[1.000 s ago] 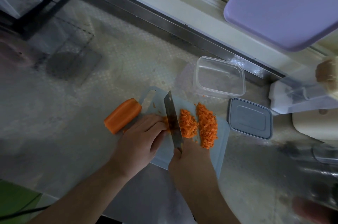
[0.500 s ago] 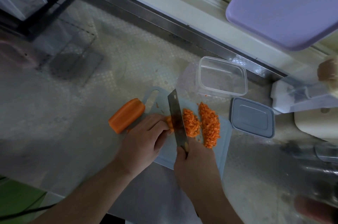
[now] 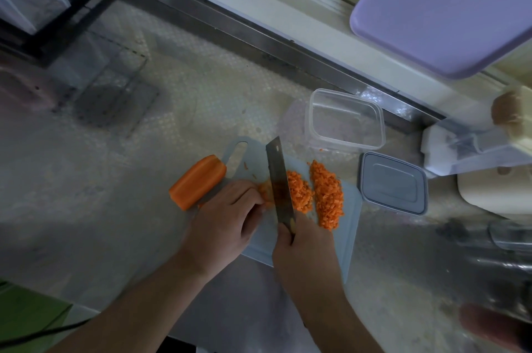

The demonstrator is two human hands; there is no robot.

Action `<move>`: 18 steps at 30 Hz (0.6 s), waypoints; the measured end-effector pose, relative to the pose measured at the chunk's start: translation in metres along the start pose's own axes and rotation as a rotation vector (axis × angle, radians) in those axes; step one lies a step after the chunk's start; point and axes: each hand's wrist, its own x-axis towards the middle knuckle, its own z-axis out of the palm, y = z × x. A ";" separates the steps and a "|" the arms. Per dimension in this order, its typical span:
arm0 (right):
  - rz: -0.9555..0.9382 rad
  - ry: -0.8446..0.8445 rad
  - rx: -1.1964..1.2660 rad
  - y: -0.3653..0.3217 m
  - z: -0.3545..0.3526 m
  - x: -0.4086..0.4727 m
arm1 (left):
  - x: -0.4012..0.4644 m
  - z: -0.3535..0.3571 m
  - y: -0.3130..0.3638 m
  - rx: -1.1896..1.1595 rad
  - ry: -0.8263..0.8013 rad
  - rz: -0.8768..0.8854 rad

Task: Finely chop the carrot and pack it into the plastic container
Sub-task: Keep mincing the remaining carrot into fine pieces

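On the pale cutting board (image 3: 349, 226), the right hand (image 3: 306, 240) grips the knife (image 3: 280, 182) by its handle while the left hand (image 3: 227, 220), fingers curled, pins carrot strips (image 3: 266, 194) against the blade. Two rows of chopped carrot (image 3: 316, 194) lie just right of the blade, and a carrot chunk (image 3: 197, 185) sits at the board's left edge. Beyond stand the open plastic container (image 3: 347, 119) and, apart from it, its grey lid (image 3: 393, 182).

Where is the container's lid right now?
In the head view, the grey lid lies flat on the counter, right of the cutting board and just in front of the empty plastic container.

Your bench (image 3: 201, 99) is dimpled steel, dimly lit; a white sill (image 3: 259, 7) runs behind, black rack (image 3: 72, 15) far left.
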 end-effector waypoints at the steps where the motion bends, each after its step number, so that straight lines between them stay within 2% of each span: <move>1: 0.000 -0.005 0.009 0.001 -0.003 0.000 | 0.000 0.000 0.000 -0.002 -0.004 0.001; 5: -0.022 -0.043 -0.011 0.001 -0.006 -0.003 | -0.001 0.000 0.000 0.005 -0.008 -0.001; 13: 0.054 -0.092 -0.149 -0.011 0.002 -0.002 | -0.002 0.002 -0.003 0.006 -0.013 -0.012; 18: -0.016 -0.006 -0.014 -0.010 0.007 -0.003 | -0.002 0.001 -0.002 0.014 -0.018 -0.028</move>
